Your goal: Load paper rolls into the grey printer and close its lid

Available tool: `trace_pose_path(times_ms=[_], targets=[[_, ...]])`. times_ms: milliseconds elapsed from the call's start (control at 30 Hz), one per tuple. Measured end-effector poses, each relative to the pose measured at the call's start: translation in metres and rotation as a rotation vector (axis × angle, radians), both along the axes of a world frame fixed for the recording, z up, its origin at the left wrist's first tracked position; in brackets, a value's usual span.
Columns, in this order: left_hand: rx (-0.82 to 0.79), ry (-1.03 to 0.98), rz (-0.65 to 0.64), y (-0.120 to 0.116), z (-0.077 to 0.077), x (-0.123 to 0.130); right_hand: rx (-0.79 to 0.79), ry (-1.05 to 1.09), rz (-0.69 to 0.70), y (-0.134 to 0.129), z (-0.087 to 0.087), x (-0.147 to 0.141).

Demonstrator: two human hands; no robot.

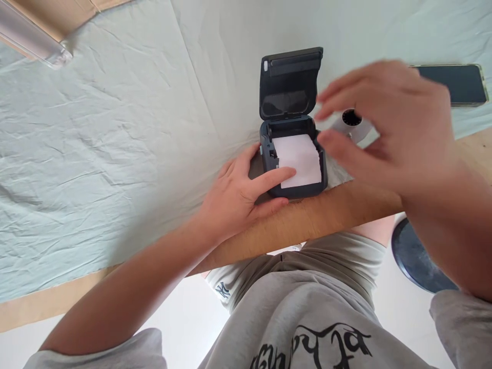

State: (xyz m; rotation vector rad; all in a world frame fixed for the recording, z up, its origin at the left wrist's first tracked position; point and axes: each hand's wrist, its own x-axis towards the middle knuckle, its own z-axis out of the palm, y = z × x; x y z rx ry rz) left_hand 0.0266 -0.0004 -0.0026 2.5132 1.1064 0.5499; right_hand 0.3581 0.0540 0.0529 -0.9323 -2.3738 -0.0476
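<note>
A small black printer (294, 190) sits near the table's front edge, its lid (288, 84) raised at the back. White paper (302, 159) lies across its open compartment. My left hand (246, 192) is at the printer's left side, with one finger resting on the paper and the others spread around the body. To the right of the lid, my right hand (388, 123) is in the air, blurred by motion, its fingers apart with nothing visible between them. Partly hidden behind it is a white object with a black round part (351, 117).
A phone (453, 84) lies at the right, behind my right hand. At the top left are a clear plastic piece (34, 36) and cardboard (57, 15). A pale wrinkled cloth (115, 102) covers the table behind its bare wooden edge (307, 223). A dark round stool (418, 256) stands below right.
</note>
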Motion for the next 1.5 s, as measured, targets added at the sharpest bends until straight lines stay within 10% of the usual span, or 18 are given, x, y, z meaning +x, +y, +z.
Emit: trace_pose_path(times_ms=[233, 367, 567, 933, 1500], targets=[[0.014, 0.002, 0.011, -0.001, -0.004, 0.001, -0.262, 0.02, -0.15, 0.044, 0.003, -0.005], [0.003, 0.0, 0.001, 0.0, -0.003, 0.002, -0.056, 0.215, -0.2, 0.005, -0.001, -0.013], [-0.022, 0.007, 0.007, -0.001, 0.0, 0.002, -0.213, 0.27, -0.175, -0.049, -0.036, -0.004], [-0.048, 0.023, 0.043, 0.0, 0.0, 0.001, -0.342, 0.194, -0.124, -0.051, -0.044, -0.006], [-0.045, 0.027, 0.043, -0.001, 0.005, 0.003, -0.12, 0.156, -0.097, -0.049, -0.043, -0.006]])
